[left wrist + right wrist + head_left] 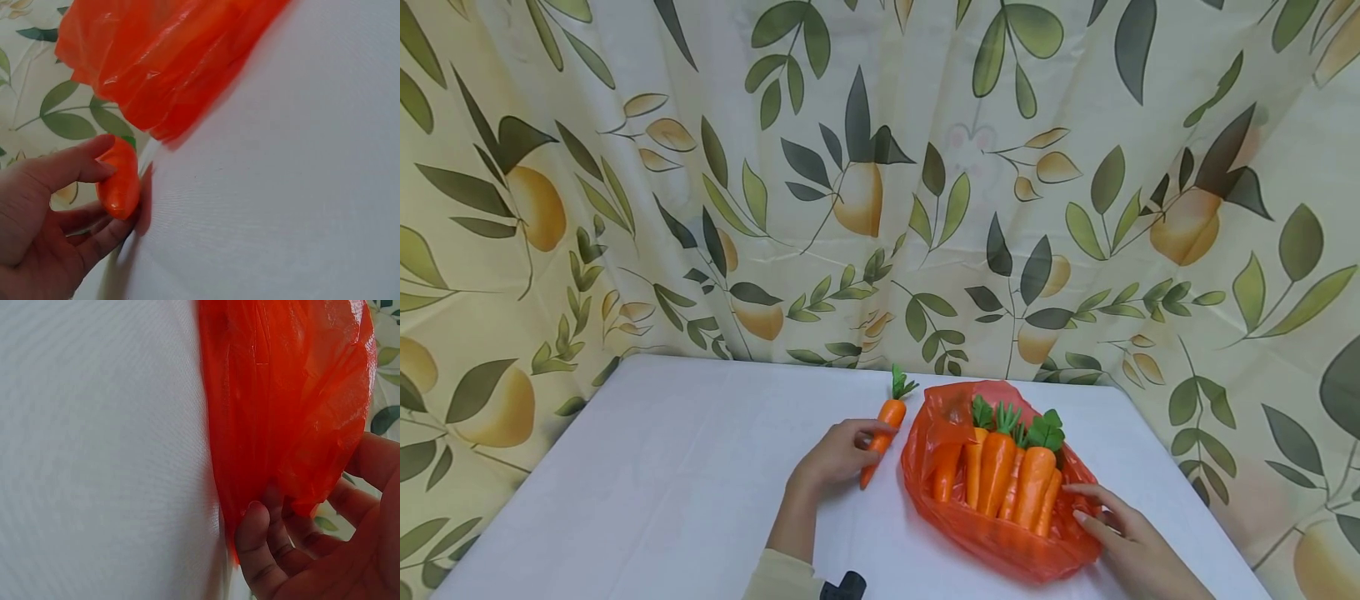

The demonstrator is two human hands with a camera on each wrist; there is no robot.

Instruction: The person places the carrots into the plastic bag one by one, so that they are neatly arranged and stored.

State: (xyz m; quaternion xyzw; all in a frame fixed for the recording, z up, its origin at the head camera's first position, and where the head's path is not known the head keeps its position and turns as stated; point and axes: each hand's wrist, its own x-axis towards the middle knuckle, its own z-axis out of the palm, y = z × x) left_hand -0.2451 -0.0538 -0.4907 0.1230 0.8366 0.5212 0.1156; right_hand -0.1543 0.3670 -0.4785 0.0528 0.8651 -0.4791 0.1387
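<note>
In the head view, my left hand (pixel 835 454) pinches an orange carrot (pixel 891 414) with a green leafy top, thumb on one side and fingers on the other. The carrot slants, top pointing away, just left of a red plastic bag (pixel 1000 550). Several more carrots (pixel 996 471) lie side by side in the bag's opening, green tops toward the back. At the bag's right side, my right hand (pixel 1123 537) holds the edge with thumb and fingers. In the right wrist view, curled fingers (pixel 253 531) touch the bag's crumpled film (pixel 281 412).
A white-covered table (pixel 662 475) lies under everything, with the bag right of its middle. Behind and at both sides hangs a curtain (pixel 865 275) printed with leaves and fruit. A black strap-like device (pixel 844 586) sits at my left wrist.
</note>
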